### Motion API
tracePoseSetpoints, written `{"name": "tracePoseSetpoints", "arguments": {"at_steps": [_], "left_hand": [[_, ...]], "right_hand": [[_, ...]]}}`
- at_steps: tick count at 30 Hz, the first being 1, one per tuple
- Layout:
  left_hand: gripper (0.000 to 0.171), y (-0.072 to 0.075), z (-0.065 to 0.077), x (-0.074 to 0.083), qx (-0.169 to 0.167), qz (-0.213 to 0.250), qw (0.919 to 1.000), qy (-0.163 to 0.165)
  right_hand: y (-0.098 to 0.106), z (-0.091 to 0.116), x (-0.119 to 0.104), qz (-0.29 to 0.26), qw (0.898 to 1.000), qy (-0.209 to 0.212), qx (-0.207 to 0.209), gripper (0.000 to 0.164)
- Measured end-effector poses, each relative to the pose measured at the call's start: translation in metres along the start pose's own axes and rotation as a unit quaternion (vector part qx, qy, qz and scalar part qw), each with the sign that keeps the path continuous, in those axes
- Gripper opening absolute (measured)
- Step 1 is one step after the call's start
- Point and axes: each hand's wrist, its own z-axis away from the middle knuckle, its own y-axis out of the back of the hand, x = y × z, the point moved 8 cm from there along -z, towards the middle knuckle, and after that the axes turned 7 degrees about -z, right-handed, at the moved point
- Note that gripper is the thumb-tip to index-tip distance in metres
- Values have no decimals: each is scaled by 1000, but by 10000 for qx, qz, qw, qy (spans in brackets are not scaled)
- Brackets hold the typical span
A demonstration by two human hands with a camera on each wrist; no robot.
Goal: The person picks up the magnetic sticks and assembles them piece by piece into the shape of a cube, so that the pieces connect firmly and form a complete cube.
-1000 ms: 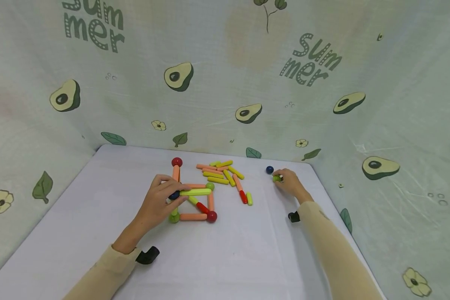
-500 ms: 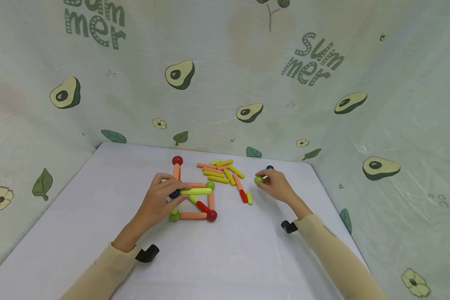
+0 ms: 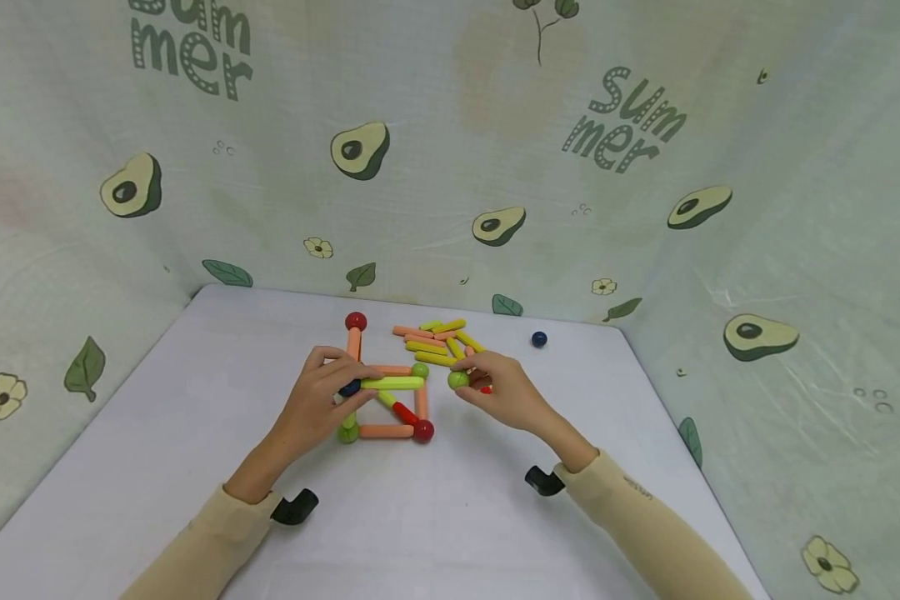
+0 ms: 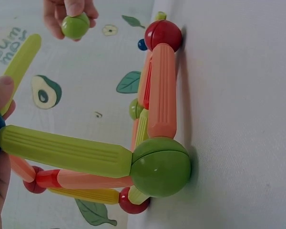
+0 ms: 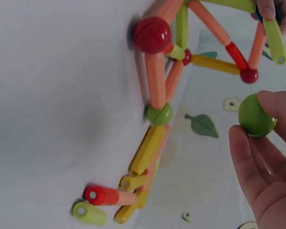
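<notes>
My left hand (image 3: pixel 318 408) grips a blue ball (image 3: pixel 350 387) at the top of a frame of rods and balls, its fingertips also on the base of a yellow-green rod (image 3: pixel 396 383). This rod points right, its far end free. Another yellow-green rod (image 4: pixel 64 148) runs from the blue ball down to a green ball (image 4: pixel 161 167) on the table. Salmon rods join that one to a red ball (image 3: pixel 423 431) and another red ball behind. Between thumb and fingers, my right hand (image 3: pixel 513 396) pinches a loose green ball (image 5: pixel 254 116), held above the table, right of the free rod end.
Behind the right hand lies a pile of loose yellow rods (image 3: pixel 435 360) and salmon rods (image 3: pixel 412 332). A spare blue ball (image 3: pixel 539 339) rests at the back right of the white table (image 3: pixel 495 517). Printed cloth (image 3: pixel 420 208) hangs round the table's back and sides.
My right hand has lifted the green ball from beside the spare blue ball and carried it left, close to the frame. The left hand stays in place.
</notes>
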Motion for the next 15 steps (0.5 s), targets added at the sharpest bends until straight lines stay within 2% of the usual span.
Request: {"name": "tracePoseSetpoints", "arguments": {"at_steps": [5, 15], "left_hand": [[40, 0, 0, 0, -26, -21, 10000, -8], [40, 1, -1, 2, -18, -37, 9999, -110]], "right_hand": [[-10, -4, -19, -195, 9996, 167, -118, 35], [-20, -11, -37, -249, 9989, 342, -204, 37]]}}
